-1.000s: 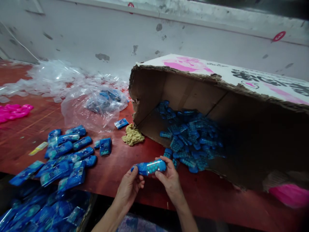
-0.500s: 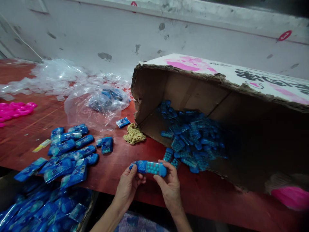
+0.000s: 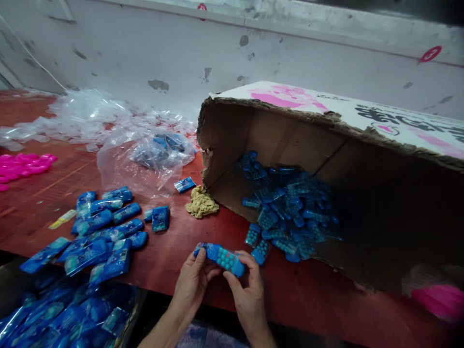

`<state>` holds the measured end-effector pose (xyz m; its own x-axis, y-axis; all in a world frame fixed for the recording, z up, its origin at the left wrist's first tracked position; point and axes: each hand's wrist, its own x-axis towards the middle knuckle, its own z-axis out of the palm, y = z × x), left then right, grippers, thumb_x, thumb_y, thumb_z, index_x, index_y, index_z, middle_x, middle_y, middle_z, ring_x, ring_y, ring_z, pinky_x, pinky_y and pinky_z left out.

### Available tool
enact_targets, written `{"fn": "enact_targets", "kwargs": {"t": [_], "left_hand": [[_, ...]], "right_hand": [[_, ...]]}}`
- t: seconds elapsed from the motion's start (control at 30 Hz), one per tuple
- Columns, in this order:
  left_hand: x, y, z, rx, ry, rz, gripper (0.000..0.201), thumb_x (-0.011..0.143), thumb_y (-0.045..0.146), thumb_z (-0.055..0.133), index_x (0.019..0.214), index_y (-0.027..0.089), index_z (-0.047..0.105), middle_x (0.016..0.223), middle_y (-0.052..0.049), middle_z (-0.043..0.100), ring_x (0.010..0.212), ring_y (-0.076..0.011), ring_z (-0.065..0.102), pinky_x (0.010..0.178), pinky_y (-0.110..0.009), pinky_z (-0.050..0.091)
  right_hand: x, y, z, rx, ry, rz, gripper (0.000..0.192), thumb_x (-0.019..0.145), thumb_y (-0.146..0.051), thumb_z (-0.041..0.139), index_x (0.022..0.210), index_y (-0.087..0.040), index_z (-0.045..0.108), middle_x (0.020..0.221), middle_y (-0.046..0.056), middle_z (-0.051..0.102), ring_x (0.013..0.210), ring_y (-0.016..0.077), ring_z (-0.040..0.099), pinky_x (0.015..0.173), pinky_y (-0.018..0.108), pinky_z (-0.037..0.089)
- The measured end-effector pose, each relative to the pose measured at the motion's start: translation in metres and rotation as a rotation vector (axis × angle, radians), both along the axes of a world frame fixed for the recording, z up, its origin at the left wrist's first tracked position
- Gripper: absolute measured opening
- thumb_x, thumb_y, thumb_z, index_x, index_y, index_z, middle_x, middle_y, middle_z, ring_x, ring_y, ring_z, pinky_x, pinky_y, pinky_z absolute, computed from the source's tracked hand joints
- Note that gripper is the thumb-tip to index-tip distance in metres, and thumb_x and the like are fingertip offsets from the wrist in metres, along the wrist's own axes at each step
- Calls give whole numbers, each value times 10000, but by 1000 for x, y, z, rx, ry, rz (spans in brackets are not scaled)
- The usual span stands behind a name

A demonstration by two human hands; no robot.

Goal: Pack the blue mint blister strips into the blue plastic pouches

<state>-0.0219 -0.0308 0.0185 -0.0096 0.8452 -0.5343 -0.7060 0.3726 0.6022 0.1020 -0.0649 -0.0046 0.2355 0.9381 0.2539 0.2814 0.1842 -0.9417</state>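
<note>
Both hands (image 3: 221, 285) grip blue candy case (image 3: 219, 256) over table edge (image 3: 174, 270).

The blue packet (image 3: 220, 256) is a long, narrow clear sleeve with a solid blue end bearing a swirl mark and a see-through stretch packed with small blue balls. It is held between both hands above the table's (image 3: 174, 251) near edge, tilted, its swirl end higher and farther from the box (image 3: 275, 130), its ball end lower.
</note>
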Motion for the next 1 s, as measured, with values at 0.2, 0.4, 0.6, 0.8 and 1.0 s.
{"fn": "enact_targets", "kwargs": {"t": [0.2,0.4,0.6,0.8,1.0], "left_hand": [[1,1,2,9,19,-3,297,567,309,742,741,166,548,608,14,647,535,-131,605,502,-237,490],[5,0,6,-84,-32,-89,280,582,339,730,681,163,535,585,9,628,547,-129,598,520,-231,474],[-10,6,8,-110,-81,-256,100,680,207,657,689,128,597,655,-37,646,593,-135,596,569,-255,478],[-11,3,17,64,-252,-484,212,743,214,584,935,136,629,732,-59,637,609,-161,569,530,-283,432],[1,3,18,84,-167,-412,206,721,280,620,845,122,660,774,-73,664,668,-160,582,592,-270,430]], "right_hand": [[1,0,5,3,-143,6,305,725,-190,635,1005,-242,528,988,51,616,920,210,594,795,335,497],[-6,-4,-8,87,-331,9,296,790,-210,573,1078,-262,531,1063,93,583,971,241,580,781,366,505],[-5,-3,9,-90,64,275,279,806,-206,526,1071,-281,573,1048,57,578,947,214,583,771,345,518],[-4,8,18,-341,719,349,315,719,-214,624,1021,-254,543,957,5,610,614,102,603,515,231,528],[-3,6,20,-290,567,219,175,732,-213,601,901,-200,555,908,25,623,624,116,595,553,245,521]]}}
